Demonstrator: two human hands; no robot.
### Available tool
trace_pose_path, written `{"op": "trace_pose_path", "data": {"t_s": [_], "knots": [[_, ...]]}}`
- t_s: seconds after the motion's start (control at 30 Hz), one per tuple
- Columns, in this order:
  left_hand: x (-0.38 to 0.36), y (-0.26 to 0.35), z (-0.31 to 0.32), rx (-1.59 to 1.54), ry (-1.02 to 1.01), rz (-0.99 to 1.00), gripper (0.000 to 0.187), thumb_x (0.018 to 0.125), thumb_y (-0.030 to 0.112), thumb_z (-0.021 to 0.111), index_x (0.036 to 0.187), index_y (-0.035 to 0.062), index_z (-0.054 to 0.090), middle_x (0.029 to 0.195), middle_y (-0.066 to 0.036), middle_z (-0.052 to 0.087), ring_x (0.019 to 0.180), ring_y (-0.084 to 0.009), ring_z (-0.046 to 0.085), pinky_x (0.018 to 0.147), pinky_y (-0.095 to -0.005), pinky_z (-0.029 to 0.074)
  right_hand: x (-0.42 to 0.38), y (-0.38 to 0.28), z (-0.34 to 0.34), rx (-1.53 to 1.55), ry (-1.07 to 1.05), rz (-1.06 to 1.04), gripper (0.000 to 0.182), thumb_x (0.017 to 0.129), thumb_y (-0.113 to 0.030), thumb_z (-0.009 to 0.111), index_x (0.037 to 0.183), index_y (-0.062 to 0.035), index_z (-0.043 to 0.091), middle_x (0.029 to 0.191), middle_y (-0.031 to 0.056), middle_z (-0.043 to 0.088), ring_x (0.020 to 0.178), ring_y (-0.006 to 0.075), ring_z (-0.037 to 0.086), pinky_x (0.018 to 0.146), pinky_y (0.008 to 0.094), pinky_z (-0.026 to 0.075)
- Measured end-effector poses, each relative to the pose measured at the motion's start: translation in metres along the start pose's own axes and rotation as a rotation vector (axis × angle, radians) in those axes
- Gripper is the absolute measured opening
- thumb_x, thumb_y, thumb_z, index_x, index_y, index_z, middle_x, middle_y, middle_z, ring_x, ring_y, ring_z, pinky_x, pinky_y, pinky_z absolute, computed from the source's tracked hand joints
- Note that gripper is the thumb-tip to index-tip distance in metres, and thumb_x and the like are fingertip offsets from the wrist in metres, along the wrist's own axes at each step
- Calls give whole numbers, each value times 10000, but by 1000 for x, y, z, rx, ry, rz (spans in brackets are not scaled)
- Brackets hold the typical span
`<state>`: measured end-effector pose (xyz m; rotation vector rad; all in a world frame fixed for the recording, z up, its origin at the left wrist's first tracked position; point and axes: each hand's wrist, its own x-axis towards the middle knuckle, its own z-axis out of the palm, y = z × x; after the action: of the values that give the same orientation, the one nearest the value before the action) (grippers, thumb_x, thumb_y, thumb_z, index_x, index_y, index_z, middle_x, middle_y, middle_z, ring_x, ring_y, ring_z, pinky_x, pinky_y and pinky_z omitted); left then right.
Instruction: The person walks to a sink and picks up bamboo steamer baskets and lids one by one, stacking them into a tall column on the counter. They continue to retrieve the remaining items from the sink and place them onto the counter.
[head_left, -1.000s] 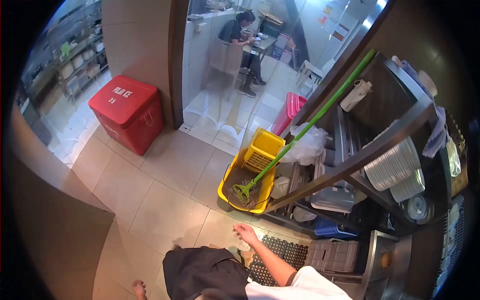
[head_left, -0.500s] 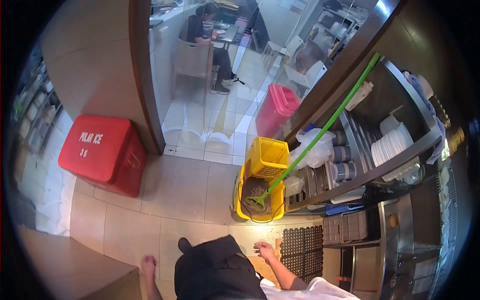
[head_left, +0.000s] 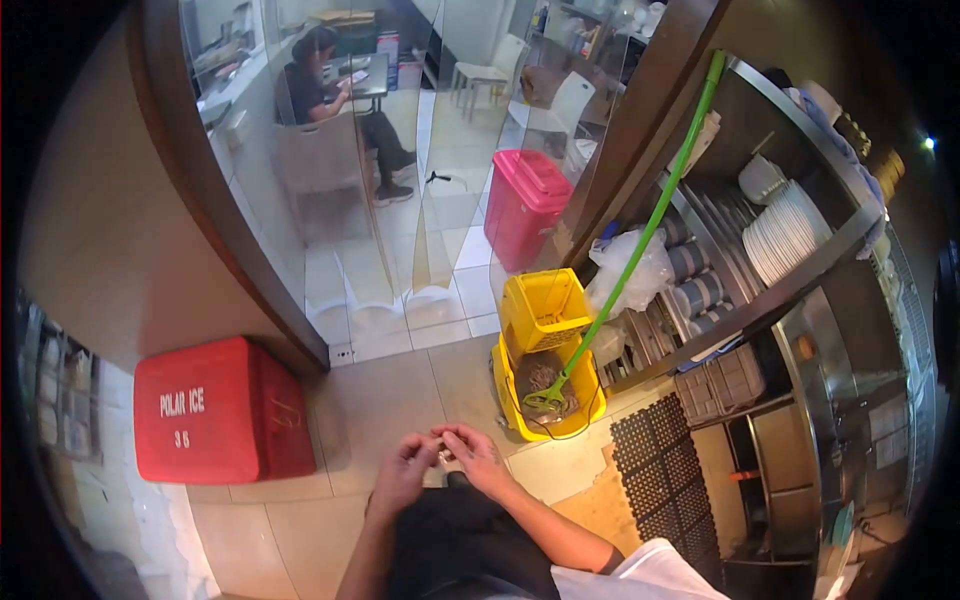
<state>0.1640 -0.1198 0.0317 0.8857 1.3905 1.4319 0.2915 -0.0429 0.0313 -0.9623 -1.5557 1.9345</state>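
My left hand [head_left: 403,472] and my right hand [head_left: 478,462] meet in front of my dark apron or trousers [head_left: 455,550]. The fingers of both are curled and pinched together at the tips, and whatever lies between them is too small to make out. Just ahead and to the right stands a yellow mop bucket [head_left: 513,400] with a yellow wringer [head_left: 530,318]. A mop with a green handle [head_left: 648,235] rests in the bucket, leaning against the metal shelf. Its grey strands [head_left: 545,374] lie inside, and neither hand touches it.
A red ice box [head_left: 205,415] stands at left. A metal rack with stacked white plates [head_left: 785,235] runs along the right, above a black rubber mat [head_left: 668,470]. Behind the glass are a pink bin [head_left: 525,210] and a seated person [head_left: 318,90].
My hands, apart and low at my sides before, have come up and together in front of me. The view has shifted, so the ice box sits lower and the bucket slightly further right.
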Motion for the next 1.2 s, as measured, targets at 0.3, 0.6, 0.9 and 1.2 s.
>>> {"op": "trace_pose_path", "data": {"t_s": [0.3, 0.6, 0.9, 1.2], "knots": [[31, 0, -107, 177, -382, -64, 209, 877, 185, 531, 817, -10, 577, 679, -34, 595, 649, -85, 539, 628, -236, 437, -8, 3, 81, 99, 391, 34, 253, 910, -212, 485, 1044, -10, 559, 990, 76, 611, 865, 145, 574, 745, 267, 452], [44, -31, -180, 129, -438, -165, 213, 873, 191, 537, 834, -14, 579, 709, -43, 602, 665, -91, 549, 630, -238, 443, -21, 23, 146, 171, 589, 63, 213, 904, -163, 490, 1023, 1, 552, 975, 99, 617, 823, 152, 601, 707, 234, 454], [52, -23, -166, 231, -629, -141, 234, 859, 222, 554, 868, -8, 590, 705, -38, 606, 678, -92, 559, 635, -241, 450, -31, 27, 167, 228, 693, 54, 201, 900, -153, 495, 1014, 4, 549, 969, 108, 615, 839, 170, 600, 701, 246, 456], [38, -20, -152, 166, -743, -119, 225, 872, 219, 549, 875, -3, 587, 700, -19, 588, 638, -70, 504, 592, -240, 425, -35, 28, 171, 258, 723, 58, 209, 898, -155, 499, 1022, 8, 544, 972, 118, 611, 841, 182, 597, 704, 256, 462]]}}
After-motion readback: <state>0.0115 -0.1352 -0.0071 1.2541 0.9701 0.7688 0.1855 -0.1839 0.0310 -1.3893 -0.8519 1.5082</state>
